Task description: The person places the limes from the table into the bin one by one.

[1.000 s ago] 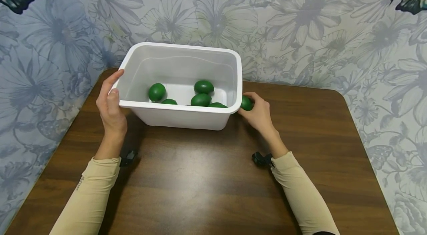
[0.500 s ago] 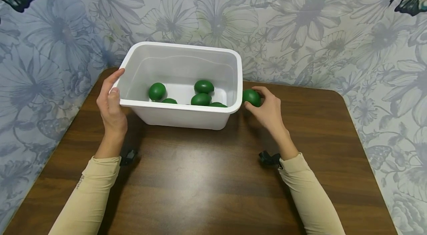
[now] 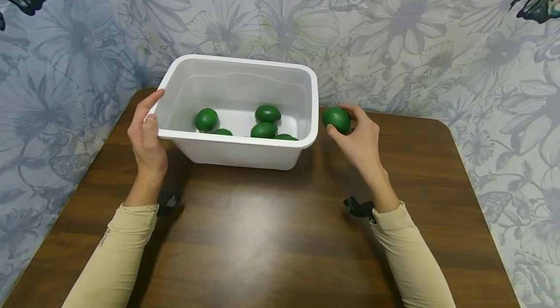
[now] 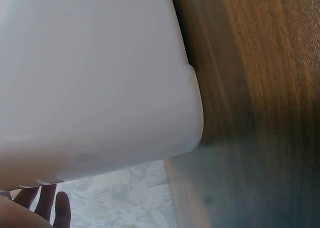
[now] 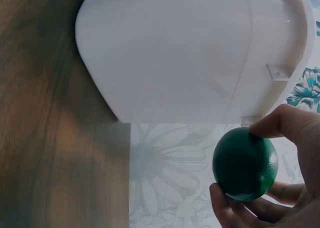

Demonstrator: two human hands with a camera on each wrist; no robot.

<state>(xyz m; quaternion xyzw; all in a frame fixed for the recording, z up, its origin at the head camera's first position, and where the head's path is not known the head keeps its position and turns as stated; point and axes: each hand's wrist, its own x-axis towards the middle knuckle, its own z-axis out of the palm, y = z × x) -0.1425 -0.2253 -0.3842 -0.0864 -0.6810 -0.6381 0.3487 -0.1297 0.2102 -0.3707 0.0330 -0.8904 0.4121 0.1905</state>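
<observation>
A white plastic bin (image 3: 236, 152) stands on the table, several smooth green egg-shaped objects (image 3: 206, 120) lying in it. My left hand (image 3: 148, 143) holds the bin at its left end, thumb and forefinger at the rim; in the left wrist view, fingers (image 4: 61, 208) of this hand show past the bin's wall. Just outside the bin's right end, my right hand (image 3: 358, 140) pinches another green egg-shaped object (image 3: 336, 120) between thumb and fingers. The right wrist view shows this glossy green piece (image 5: 244, 164) apart from the bin's end wall (image 5: 175, 53).
The brown wooden table (image 3: 262, 235) extends in front of the bin and to its right. Behind it is a wall (image 3: 372, 41) with grey flowers and dark butterflies. A small black device (image 3: 359, 207) sits at the right wrist, another (image 3: 168, 206) at the left.
My right hand has moved right and slightly up, away from the bin's right end, carrying the green egg-shaped object. The left hand and the bin have stayed nearly still.
</observation>
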